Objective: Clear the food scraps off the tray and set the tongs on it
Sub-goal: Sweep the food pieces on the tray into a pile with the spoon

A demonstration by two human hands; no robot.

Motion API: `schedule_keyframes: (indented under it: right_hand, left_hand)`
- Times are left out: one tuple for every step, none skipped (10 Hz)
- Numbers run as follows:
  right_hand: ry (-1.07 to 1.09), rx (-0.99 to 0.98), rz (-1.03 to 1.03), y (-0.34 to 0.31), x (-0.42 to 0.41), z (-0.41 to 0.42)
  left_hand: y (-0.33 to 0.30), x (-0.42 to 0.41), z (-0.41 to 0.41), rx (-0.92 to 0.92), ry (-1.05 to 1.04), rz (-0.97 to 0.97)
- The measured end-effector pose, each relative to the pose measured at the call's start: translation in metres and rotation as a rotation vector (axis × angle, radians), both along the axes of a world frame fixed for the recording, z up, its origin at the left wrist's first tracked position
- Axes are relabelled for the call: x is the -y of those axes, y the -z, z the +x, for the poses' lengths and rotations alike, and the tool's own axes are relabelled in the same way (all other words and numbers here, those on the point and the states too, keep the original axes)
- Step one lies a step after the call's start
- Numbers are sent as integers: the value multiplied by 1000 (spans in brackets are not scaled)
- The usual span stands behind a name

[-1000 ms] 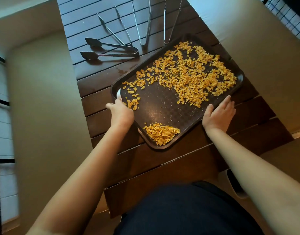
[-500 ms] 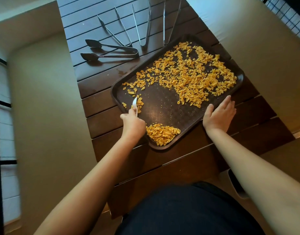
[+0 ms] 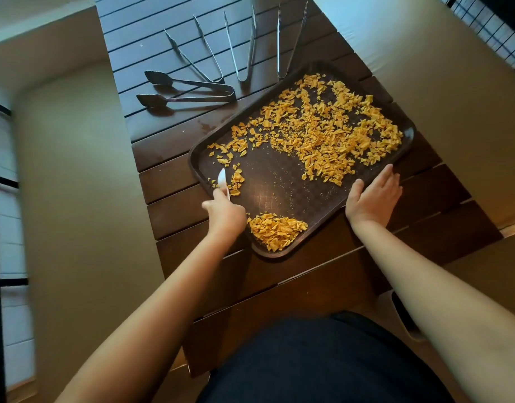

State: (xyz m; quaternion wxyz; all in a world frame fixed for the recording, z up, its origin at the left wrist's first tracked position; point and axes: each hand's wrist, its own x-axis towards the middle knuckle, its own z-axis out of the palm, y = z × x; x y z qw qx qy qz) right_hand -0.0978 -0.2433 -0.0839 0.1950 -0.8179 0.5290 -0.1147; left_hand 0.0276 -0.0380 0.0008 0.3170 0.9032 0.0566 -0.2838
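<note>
Tray (image 3: 282, 181) between hands: left hand (image 3: 225, 215) grips white scraper (image 3: 222, 178), right hand (image 3: 372, 196) flat, open on rim.

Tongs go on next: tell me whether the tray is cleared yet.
Not cleared. Orange scraps cover the tray's far half, plus a pile at its near corner.

Left hand (image 3: 225, 212) perhaps slightly leftward since.

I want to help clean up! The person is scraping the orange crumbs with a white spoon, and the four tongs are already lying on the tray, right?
Not quite. The head view shows the four tongs lying on the dark table, beside the tray, not on it. The left hand does scrape the orange crumbs with a white spoon.
</note>
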Motion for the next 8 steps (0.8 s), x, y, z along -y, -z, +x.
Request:
schedule_keyframes:
  right_hand:
    - [1,-4,2,-1,0,0]
    - [1,-6,5,-1,0,0]
    - [-2,-2,7,-1,0,0]
    - [-4,2,10,0,0,0]
    - [-5,0,10,0,0,-1]
    - [-4,-1,7,0,0,-1]
    - [-5,-3,7,0,0,-1]
    - [-7,0,9,0,0,0]
  left_hand:
    - [1,0,-6,-24,20,-75]
    - [-4,-7,6,81,21,-51]
    - [-11,-15,19,187,52,19]
    - [-12,-15,20,135,68,108]
    - [-8,-7,15,38,35,155]
    - [-6,0,9,-16,4,124]
    - [-7,-1,7,-50,11,50]
    - [-13,-9,19,78,45,56]
